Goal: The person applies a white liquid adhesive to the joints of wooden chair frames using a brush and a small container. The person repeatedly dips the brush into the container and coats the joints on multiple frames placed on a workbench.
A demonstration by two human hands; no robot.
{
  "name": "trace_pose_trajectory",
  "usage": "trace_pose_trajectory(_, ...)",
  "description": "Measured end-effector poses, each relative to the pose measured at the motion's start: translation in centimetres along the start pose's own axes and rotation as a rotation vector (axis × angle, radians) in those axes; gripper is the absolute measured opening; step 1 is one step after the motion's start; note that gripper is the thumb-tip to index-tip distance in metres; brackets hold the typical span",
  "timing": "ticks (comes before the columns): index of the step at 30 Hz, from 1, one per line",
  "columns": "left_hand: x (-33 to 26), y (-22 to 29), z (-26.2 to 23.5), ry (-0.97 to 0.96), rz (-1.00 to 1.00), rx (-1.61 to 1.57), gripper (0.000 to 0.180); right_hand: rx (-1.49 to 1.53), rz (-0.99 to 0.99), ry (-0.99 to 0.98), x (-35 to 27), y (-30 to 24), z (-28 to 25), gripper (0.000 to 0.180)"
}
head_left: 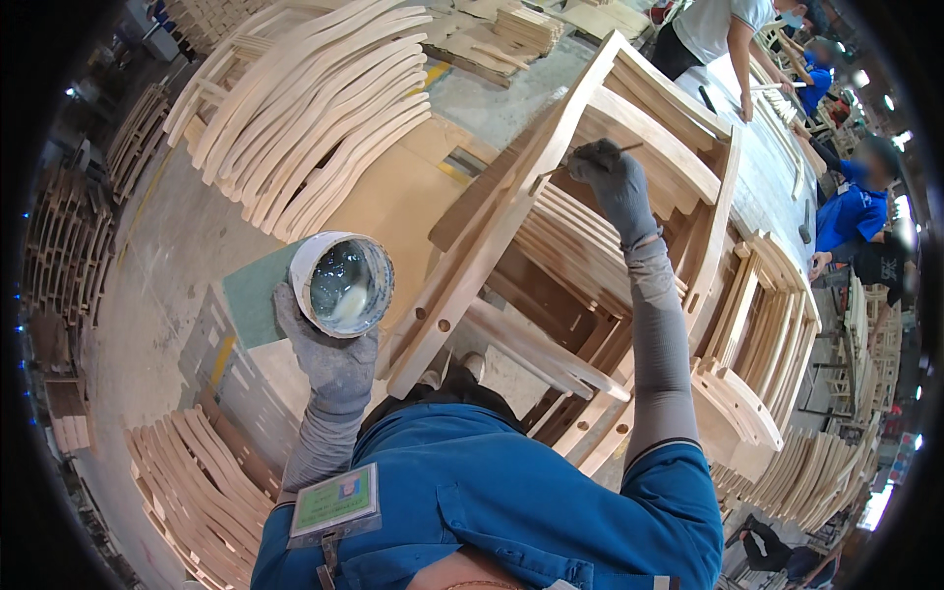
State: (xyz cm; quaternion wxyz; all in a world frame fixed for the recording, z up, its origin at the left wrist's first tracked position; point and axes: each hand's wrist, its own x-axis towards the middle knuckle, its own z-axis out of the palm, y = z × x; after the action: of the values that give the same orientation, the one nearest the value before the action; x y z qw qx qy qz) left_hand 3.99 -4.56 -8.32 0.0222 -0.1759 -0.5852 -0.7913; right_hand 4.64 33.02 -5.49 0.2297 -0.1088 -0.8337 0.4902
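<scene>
My left hand [339, 362], in a grey glove, is wrapped round a white tub [307, 264] tilted so its inside shows. A pale, glue-like paste [349, 303] lies in it, with smears on the wall. My gloved right hand [612, 185] is closed on a thin dark stick [631, 148]; whether it ends in bristles I cannot tell. Its lower end is close to the long rail of a pale wooden frame [492, 231], which has slots and round holes. Inside the frame lie several narrow slats [565, 241] and a wide curved board [629, 143].
Stacked curved wooden parts [315, 108] stand at the far left, and more [202, 492] at the near left. A second slatted frame [757, 315] is at the right. Beyond it, people work along a light-topped table [757, 118]. A green sheet [256, 300] lies behind the tub.
</scene>
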Motion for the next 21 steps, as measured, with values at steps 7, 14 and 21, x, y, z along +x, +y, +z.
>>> trace_pose_trajectory(7,1.6,3.0,1.0,0.034,-0.368,-0.959,0.057,-0.049,-0.05,-0.049,-4.2,-3.7,0.4,0.009)
trace_pose_trajectory(14,1.3,3.9,1.9,-0.122,-0.423,-0.656,0.047,0.523,-0.125,0.091,-11.6,-15.0,3.7,0.011)
trace_pose_trajectory(21,0.6,4.6,2.6,-0.362,-0.079,-0.365,0.052,0.341,-0.233,0.147,-17.4,-16.7,9.0,0.023)
